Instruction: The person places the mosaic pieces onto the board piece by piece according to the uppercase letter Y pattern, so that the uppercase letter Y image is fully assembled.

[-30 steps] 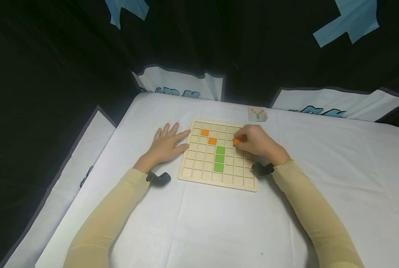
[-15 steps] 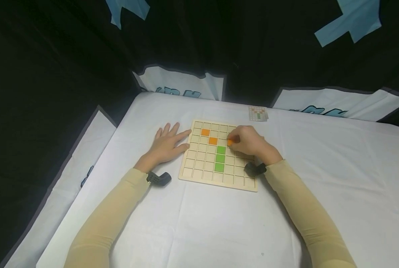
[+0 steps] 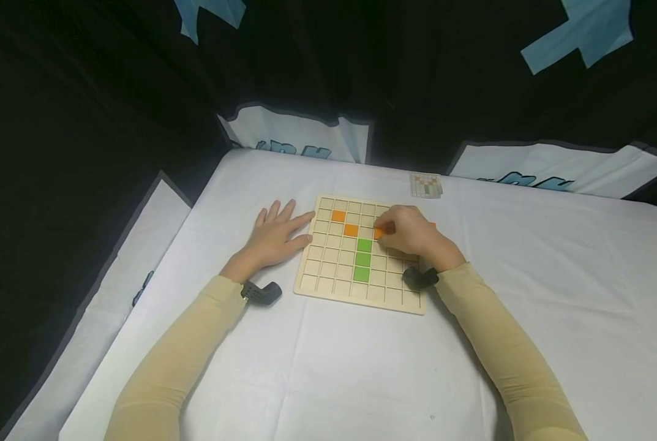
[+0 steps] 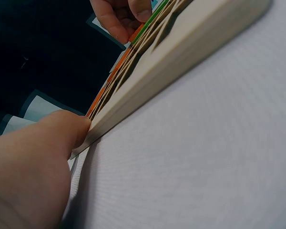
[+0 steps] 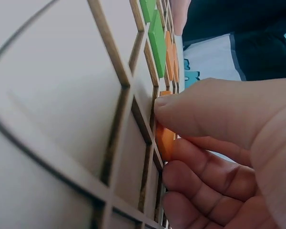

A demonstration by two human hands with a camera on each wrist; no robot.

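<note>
A pale wooden grid board lies on the table. Two orange tiles sit in its upper left cells, with a column of green tiles below and to their right. My right hand is over the board's upper right part, thumb and fingers pinching an orange tile at the grid, one cell right of the green column's top. My left hand rests spread on the cloth, thumb and index fingertips at the board's left edge. In the left wrist view, the left thumb meets the board's side.
A small stack of printed pattern cards lies behind the board. More orange shows just beyond my right hand. White cloth covers the table, and black curtains with blue tape hang behind it.
My right hand has moved left over the board with the orange tile, then held its place. Orange has come into sight behind that hand. The left hand has stayed still.
</note>
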